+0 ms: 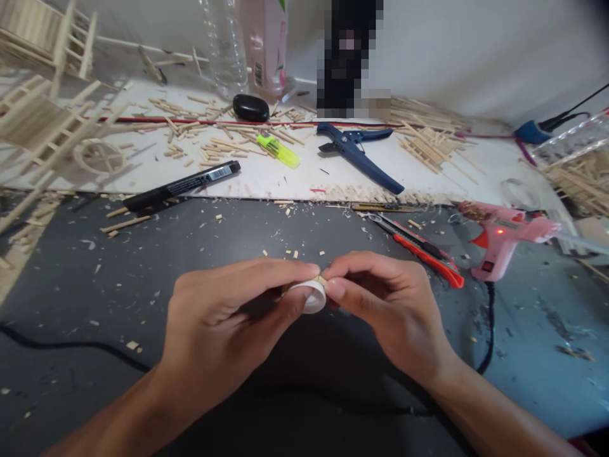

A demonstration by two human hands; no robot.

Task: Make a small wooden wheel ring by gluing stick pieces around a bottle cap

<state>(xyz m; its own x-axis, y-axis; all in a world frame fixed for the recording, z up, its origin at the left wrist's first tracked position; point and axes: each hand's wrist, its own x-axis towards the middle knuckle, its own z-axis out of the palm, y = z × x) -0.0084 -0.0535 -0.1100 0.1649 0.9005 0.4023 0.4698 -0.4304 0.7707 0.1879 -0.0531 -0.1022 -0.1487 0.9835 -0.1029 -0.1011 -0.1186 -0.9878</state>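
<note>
1. Hold the white ring (314, 306) steady: the left hand (209, 317) has it pinched, its thumb seeming to reach into the opening while the fingers lie over the outside
2. Guide the small wood strip (322, 280) with the right hand (392, 301), whose thumb and fingers are closed on it, right at the upper edge of the ring
3. Check the contact from more than one side; fingertips cover much of both pieces, so I cannot tell how flush the strip sits or whether any glue is between them
4. Pinch lightly, I would say, since the ring looks thin and a hard squeeze could push it out of round
5. Line up by the rim, as a strip that leans there would probably spoil the fit
6. Work low and braced if possible: both hands meet over the dark mat (247, 235), in front of the wood chips (295, 254)
7. Mind the right side, where the pink glue gun (507, 241) shows a lit red light and may be hot, and the red box knife (419, 251) lies just beyond the right hand
</note>
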